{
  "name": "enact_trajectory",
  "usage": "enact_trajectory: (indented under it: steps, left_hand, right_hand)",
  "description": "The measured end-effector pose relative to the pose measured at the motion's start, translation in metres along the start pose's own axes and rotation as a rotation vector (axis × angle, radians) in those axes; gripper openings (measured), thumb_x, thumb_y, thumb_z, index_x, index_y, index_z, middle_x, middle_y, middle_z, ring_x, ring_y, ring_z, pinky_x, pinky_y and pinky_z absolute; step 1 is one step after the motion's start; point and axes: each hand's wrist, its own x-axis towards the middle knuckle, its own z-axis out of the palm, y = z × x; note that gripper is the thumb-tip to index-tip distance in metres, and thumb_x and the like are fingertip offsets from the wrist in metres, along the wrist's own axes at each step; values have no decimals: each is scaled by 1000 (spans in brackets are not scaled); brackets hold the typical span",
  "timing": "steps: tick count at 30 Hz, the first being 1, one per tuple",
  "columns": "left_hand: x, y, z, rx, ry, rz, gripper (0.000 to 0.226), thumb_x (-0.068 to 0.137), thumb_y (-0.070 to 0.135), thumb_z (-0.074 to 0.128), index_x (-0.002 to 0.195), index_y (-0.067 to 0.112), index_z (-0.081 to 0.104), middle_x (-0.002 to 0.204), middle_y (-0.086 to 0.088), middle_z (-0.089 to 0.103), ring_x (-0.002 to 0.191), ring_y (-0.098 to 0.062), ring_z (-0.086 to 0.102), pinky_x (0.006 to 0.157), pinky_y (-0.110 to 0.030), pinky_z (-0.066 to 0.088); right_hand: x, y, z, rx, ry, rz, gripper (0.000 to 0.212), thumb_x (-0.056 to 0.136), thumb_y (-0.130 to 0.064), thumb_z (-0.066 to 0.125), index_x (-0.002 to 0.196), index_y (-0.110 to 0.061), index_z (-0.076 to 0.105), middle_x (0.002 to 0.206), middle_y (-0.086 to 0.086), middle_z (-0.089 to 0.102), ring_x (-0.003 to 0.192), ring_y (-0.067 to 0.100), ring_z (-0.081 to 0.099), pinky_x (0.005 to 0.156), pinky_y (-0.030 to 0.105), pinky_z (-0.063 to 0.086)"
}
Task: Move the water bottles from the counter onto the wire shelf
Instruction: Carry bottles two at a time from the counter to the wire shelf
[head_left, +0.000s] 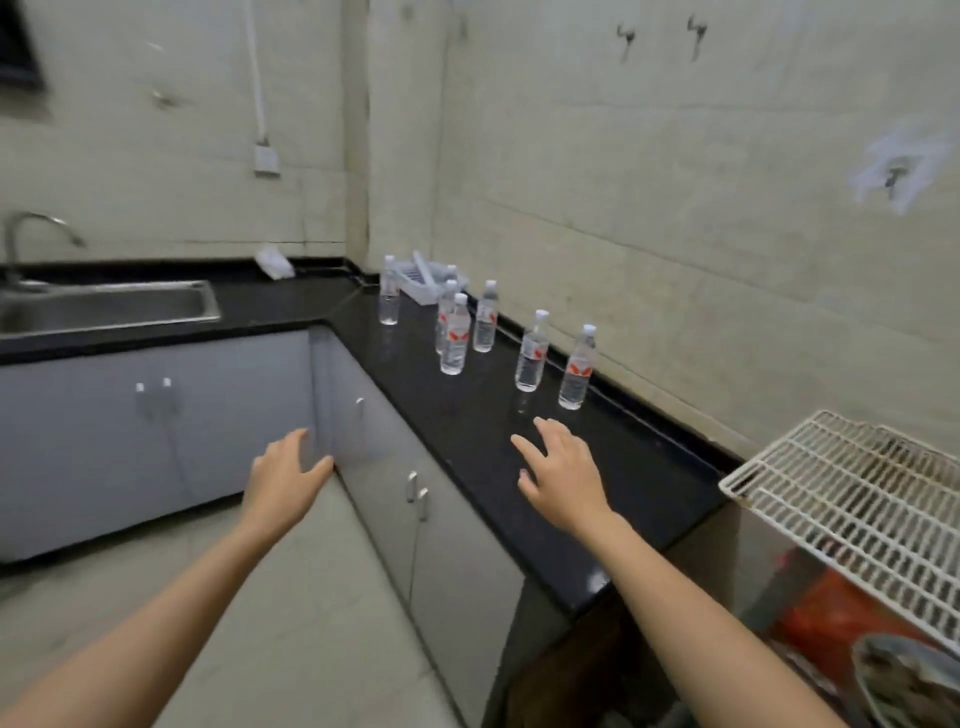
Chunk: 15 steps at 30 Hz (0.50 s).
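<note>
Several clear water bottles with white caps and red-and-white labels stand upright on the black counter (457, 436). The nearest bottle (576, 370) stands by the wall, with another (531, 353) just left of it. Further back are a front bottle (455, 338), one near the wall (485, 319) and one at the corner (388, 293). My right hand (561, 475) hovers open above the counter, a little short of the nearest two bottles. My left hand (285, 475) is open in the air over the floor, in front of the cabinets. The white wire shelf (852, 499) lies at the right, past the counter's end, with nothing on it.
A steel sink (104, 306) with a tap sits in the counter at the left. A clear plastic basket (423, 278) stands in the back corner behind the bottles. Grey cabinet doors (395, 467) run below the counter. Red and dark items lie under the wire shelf.
</note>
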Motion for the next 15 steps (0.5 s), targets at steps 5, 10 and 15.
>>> enact_trajectory:
  steps: [5,10,15]
  left_hand:
    - [-20,-68,-44,-27,102,-100,49,90,26,53,133,4,43,138,-20,45,129,-38,37,107,-41,29]
    - [-27,-112,-73,-27,159,-194,48,90,25,52,132,3,43,139,-18,45,130,-35,36,107,-40,29]
    - [3,-136,-93,-34,220,-222,45,90,25,52,129,4,46,137,-17,48,129,-34,37,106,-39,29]
  right_hand:
    - [32,-76,18,28,-37,-93,54,42,-26,85,94,-18,70,97,15,71,90,31,69,65,39,56]
    - [62,-135,40,78,-59,-184,52,43,-29,81,92,-19,71,94,13,71,87,29,69,62,37,55]
    - [103,-184,58,102,-56,-227,57,37,-31,85,92,-21,71,92,10,71,88,24,69,68,45,55]
